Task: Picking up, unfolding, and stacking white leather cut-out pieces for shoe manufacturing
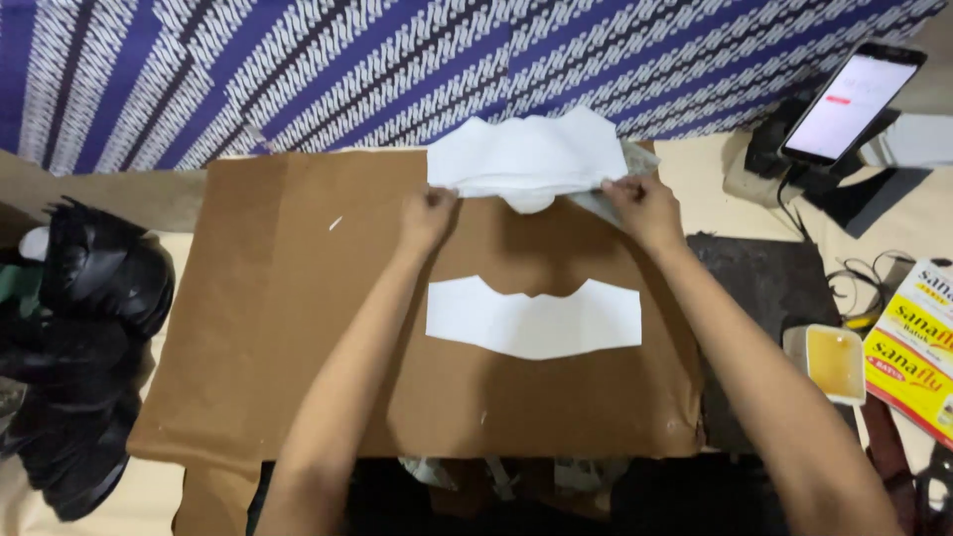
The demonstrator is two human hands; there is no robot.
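Note:
A stack of white shaped paper pieces (528, 154) lies at the far edge of a brown cardboard sheet (268, 328). My left hand (427, 216) pinches its near left corner. My right hand (640, 206) grips its near right corner, where a patterned grey layer shows underneath. A single white piece (533, 319) of the same notched shape lies flat on the cardboard between my forearms, closer to me.
Blue and white striped cloth (298, 69) covers the far side. A black plastic bag (84, 337) sits at the left. On the right are a phone on a stand (852, 101), cables, a small tub of yellow paste (832, 361) and a yellow box (918, 347).

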